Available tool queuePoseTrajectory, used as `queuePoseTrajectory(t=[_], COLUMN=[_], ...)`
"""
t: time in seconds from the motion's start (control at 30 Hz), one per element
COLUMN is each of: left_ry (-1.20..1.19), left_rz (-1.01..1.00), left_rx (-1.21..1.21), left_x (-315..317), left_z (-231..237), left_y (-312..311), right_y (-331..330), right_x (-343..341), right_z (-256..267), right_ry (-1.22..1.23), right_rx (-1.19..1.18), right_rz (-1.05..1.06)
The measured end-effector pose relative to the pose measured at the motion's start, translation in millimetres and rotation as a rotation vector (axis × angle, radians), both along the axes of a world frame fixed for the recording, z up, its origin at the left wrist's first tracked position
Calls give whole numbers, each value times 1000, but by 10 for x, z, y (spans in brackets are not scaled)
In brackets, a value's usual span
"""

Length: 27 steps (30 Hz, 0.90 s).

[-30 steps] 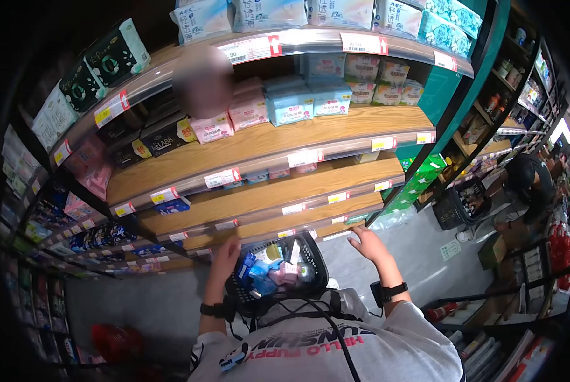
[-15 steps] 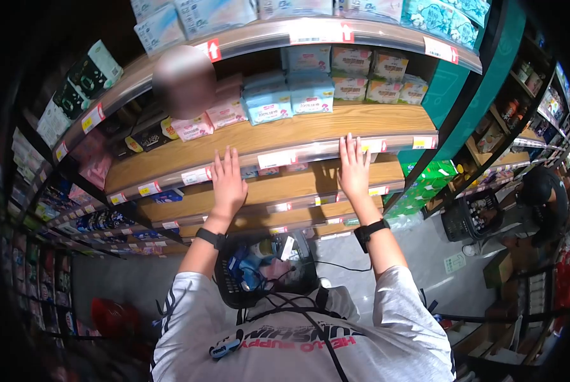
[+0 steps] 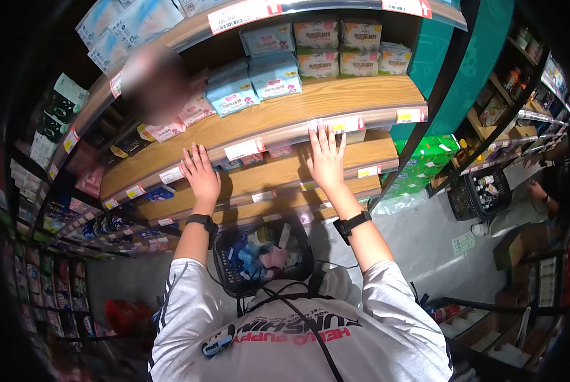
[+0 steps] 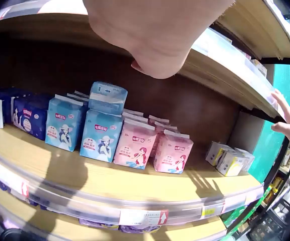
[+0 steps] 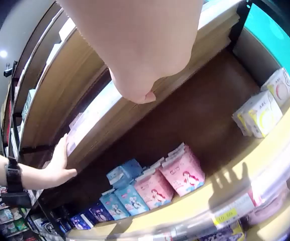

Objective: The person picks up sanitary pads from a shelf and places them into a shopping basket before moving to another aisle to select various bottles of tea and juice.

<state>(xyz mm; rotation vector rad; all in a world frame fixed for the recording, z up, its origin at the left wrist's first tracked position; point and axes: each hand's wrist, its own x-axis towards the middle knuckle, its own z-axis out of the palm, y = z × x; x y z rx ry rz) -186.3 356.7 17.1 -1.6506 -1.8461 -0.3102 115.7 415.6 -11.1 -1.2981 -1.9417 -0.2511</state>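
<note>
My left hand point(image 3: 202, 177) lies with straight fingers at the front edge of a wooden shelf point(image 3: 266, 124), palm down. Farther right along the same edge is my right hand point(image 3: 326, 156), fingers spread over the price-label strip. Neither holds anything. On that shelf stand blue packs point(image 3: 275, 79), pink packs point(image 3: 196, 111) and pale boxed packs point(image 3: 320, 63). One level down, the left wrist view has blue packs point(image 4: 100, 135) with a woman's figure, pink packs point(image 4: 174, 151) and small white-and-yellow packs point(image 4: 231, 161).
A black basket point(image 3: 218, 254) with several packaged goods sits below the shelves, close to my body. Green packs point(image 3: 425, 162) are stacked at the right end. At far right, a person point(image 3: 552, 184) is beside another basket point(image 3: 472, 213). A blurred patch covers part of the upper shelf.
Both hands have come up from beside the basket to the shelf edge. Over the last half second they stay there while the head view shifts, the packs sliding left and growing larger.
</note>
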Motion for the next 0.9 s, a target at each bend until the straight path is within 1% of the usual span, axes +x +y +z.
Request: queuePoseTrajectory(t=[0.1, 0.13, 0.17, 0.2, 0.23, 0.27, 0.3, 0.37, 0.43, 0.5, 0.57, 0.63, 0.67, 0.7, 0.77, 0.8, 0.83, 0.87, 0.9], left_ry=[-43, -39, -35, -33, -34, -38, -41, -49, -55, -82, -92, -120, -148, -175, -353, -439, -500, -505, -526], left_rz=[12, 35, 56, 74, 67, 63, 59, 53, 58, 54, 46, 50, 48, 45, -78, -140, -276, -274, -534], left_rx=[4, -7, -14, -14, -1, 3, -3, 8, 20, 23, 28, 13, 5, 0, -123, -190, -330, -658, -885], left_x=[5, 3, 13, 20, 16, 14, 11, 32, 33, 31, 46, 116, 188, 271, 482, 575, 645, 695, 769], left_z=[-35, -49, -66, -50, -33, -44, -74, -71, -91, -110, -113, -79, -43, -5, 2, -7, -6, -30, 64], left_y=[23, 13, 3, 47, 84, 82, 52, 54, 70, 85, 79, 18, -13, -35, -237, -392, -556, -694, -854], right_y=[-263, -333, -378, -408, -546, -546, -695, -1079, -1441, -1774, -2158, -2529, -2643, -2610, -2540, -2506, -2382, -2355, -2340], right_x=[109, 157, 232, 361, 542, 654, 843, 1095, 1207, 1219, 1261, 1193, 1229, 1201, 1143, 1271, 1294, 1307, 1318], right_z=[-316, -571, -949, -1446, -1477, -1930, -2474, -2702, -2801, -2972, -3828, -3494, -2830, -3309, -4201, -4160, -3559, -3539, -3453], right_ry=[-113, -120, -127, -27, -53, -471, -535, -551, -425, -392, -287, 91, 168, 95, -67, -7, -85, -124, -165], right_rx=[-127, -284, -437, -791, -911, -1389, -1445, -1448, -1455, -1511, -1557, -1641, -1401, -1453, -1557, -1527, -1616, -1563, -1510], right_rz=[161, 251, 340, 448, 615, 505, 449, 261, 167, 154, 200, 90, 227, 186, 114, 236, 252, 233, 214])
